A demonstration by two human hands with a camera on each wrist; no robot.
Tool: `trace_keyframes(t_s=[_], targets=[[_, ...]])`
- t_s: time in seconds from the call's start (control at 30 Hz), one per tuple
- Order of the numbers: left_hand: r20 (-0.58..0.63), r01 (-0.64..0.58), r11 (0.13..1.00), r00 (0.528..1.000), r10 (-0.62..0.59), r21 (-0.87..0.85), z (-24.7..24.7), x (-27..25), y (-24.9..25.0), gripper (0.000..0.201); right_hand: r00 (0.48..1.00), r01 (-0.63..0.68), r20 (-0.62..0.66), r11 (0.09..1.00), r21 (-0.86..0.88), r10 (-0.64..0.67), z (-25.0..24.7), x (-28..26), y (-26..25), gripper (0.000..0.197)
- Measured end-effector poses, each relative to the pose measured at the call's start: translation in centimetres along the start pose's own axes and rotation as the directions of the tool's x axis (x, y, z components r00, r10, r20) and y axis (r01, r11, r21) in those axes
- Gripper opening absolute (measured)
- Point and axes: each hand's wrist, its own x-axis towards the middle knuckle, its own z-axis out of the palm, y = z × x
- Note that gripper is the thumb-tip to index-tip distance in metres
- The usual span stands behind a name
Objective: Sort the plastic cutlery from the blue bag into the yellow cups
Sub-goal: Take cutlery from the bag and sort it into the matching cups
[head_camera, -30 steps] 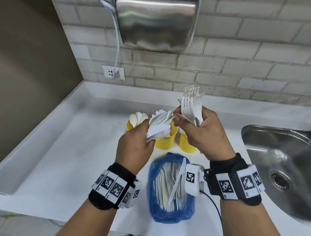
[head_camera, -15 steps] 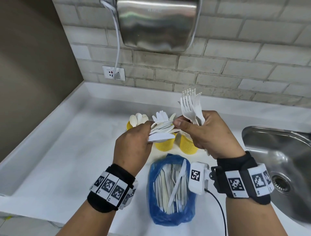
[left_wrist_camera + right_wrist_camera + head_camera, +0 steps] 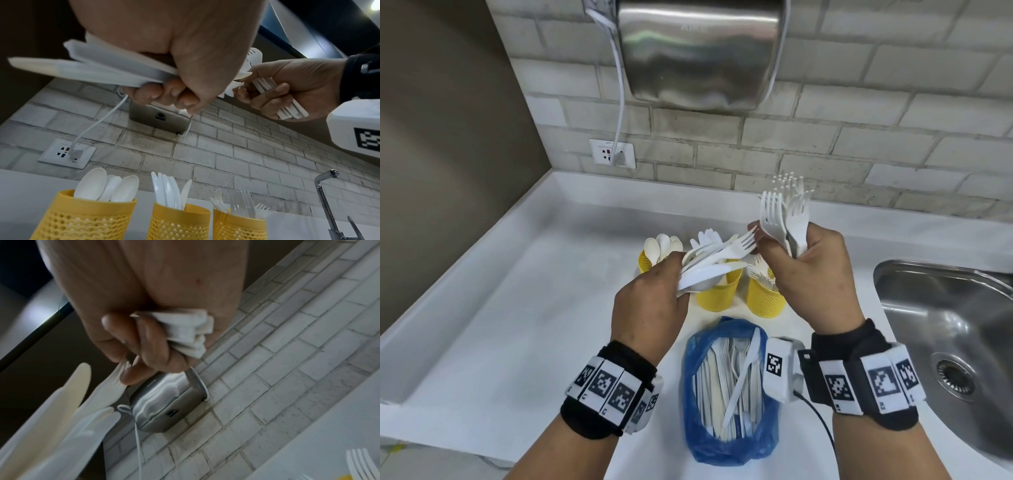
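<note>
My left hand point(image 3: 654, 294) grips a mixed bundle of white cutlery point(image 3: 714, 262) sideways above the cups; the left wrist view shows the handles point(image 3: 92, 69) fanning out of that fist point(image 3: 174, 91). My right hand point(image 3: 804, 267) grips a bunch of forks point(image 3: 786, 216) upright, and its thumb and forefinger pinch the tip of a fork point(image 3: 746, 240) from the left bundle. Three yellow cups stand behind: spoons point(image 3: 86, 216), knives point(image 3: 179, 222), forks point(image 3: 238, 225). The blue bag point(image 3: 729, 394) with more cutlery lies near me.
A steel sink point(image 3: 948, 342) lies to the right, with its tap point(image 3: 327, 199) behind. A metal hand dryer point(image 3: 698, 54) hangs on the brick wall above, its cable running to a socket point(image 3: 613, 156). The white counter point(image 3: 500, 325) stretches to the left.
Both hands have drifted slightly right. The right hand's fingertips have closed on the fork sticking out of the left bundle.
</note>
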Motion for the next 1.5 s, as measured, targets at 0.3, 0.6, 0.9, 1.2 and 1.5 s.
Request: trace_keyframes(t_s=[0.3, 0.6, 0.9, 1.2, 1.5], targets=[[0.008, 0.008, 1.0, 1.0, -0.008, 0.026, -0.4, 0.6, -0.5, 0.053, 0.971, -0.13, -0.159, 0.955, 0.268, 0.177, 1.7, 1.0, 0.8, 0.022], [0.035, 0.008, 1.0, 0.999, -0.008, -0.016, -0.5, 0.0, 0.2, 0.041, 0.909, -0.298, 0.015, 0.626, 0.721, 0.416, 2.9, 0.5, 1.8, 0.015], [0.348, 0.361, 0.779, 0.917, -0.196, -0.512, 0.1, -0.5, 0.0, 0.018, 0.775, -0.173, -0.108, 0.373, 0.912, 0.623, 0.9, 1.4, 3.5, 0.029], [0.69, 0.693, 0.197, 0.718, -0.096, -0.693, -0.6, 0.0, 2.0, 0.031, 0.912, 0.035, -0.331, 0.757, 0.653, 0.243, 3.9, 0.5, 0.2, 0.022], [0.703, 0.693, -0.169, 0.711, -0.004, -0.701, -0.7, 1.3, 2.0, 0.027, 0.983, -0.003, -0.159, 0.877, 0.481, 0.091, 7.4, -1.3, 0.4, 0.02]])
